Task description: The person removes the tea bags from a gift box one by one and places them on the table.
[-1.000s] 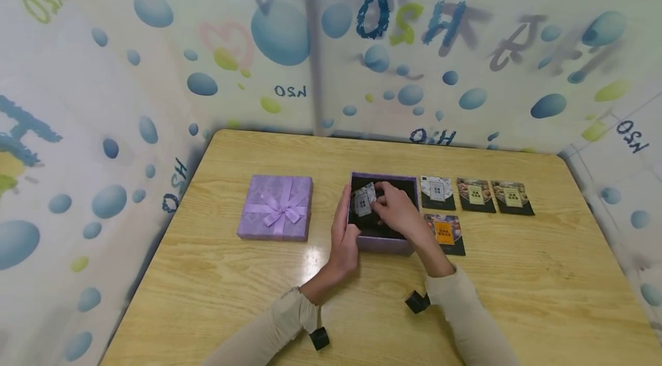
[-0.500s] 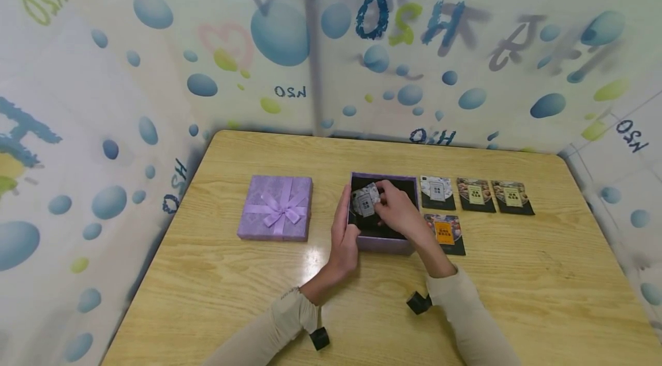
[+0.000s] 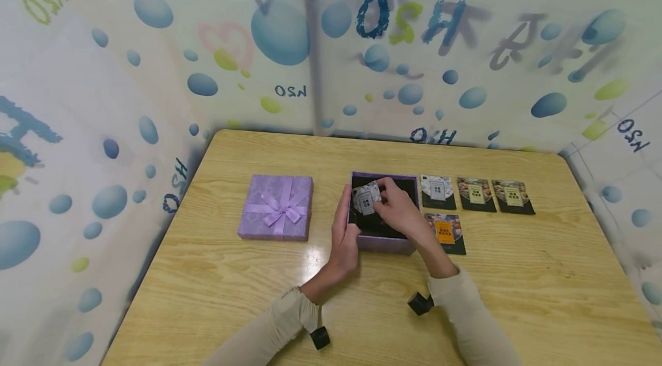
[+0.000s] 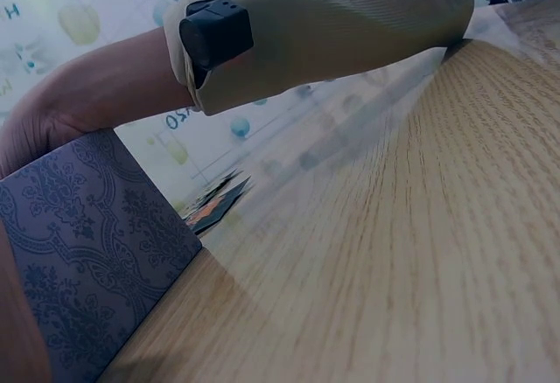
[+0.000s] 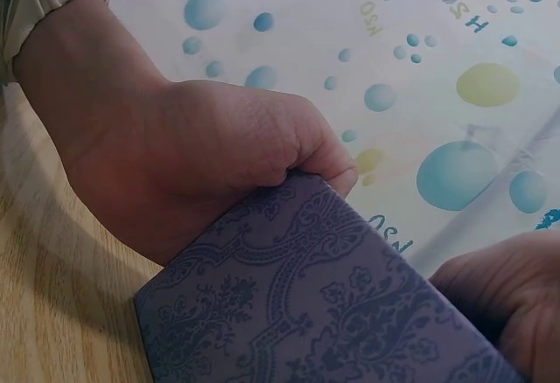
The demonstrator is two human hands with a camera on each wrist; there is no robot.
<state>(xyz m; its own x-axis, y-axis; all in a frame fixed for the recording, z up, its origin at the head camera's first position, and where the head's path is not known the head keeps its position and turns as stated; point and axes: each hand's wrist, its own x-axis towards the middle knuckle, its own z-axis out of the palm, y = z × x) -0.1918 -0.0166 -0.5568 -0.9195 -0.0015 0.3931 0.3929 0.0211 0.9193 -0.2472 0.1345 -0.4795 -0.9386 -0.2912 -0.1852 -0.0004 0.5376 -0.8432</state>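
An open purple box (image 3: 385, 245) with a black inside stands on the table. My left hand (image 3: 343, 239) grips its left side, fingers along the outer wall and thumb hooked over the near corner. The box's patterned wall (image 5: 306, 304) also shows in the right wrist view, with the left thumb over its edge. Inside the opening, my right hand (image 3: 397, 208) pinches a small grey-and-black packet (image 3: 365, 199) by its right edge. The packet lies at a slant over the black interior, its label facing up. In the left wrist view, the right fingers are hidden behind the box wall (image 4: 96, 243).
A purple lid (image 3: 276, 208) with a ribbon bow lies left of the box. Right of it, a white-and-black packet (image 3: 437, 192) and two brownish packets (image 3: 476, 195) form a row, with an orange-labelled packet (image 3: 446, 234) in front. Patterned curtains (image 3: 269, 107) surround the wooden table (image 3: 207, 274).
The packet has shifted slightly right within the box and more of its face shows. The right hand keeps its pinch with only small movement; the left hand stays in place on the box.
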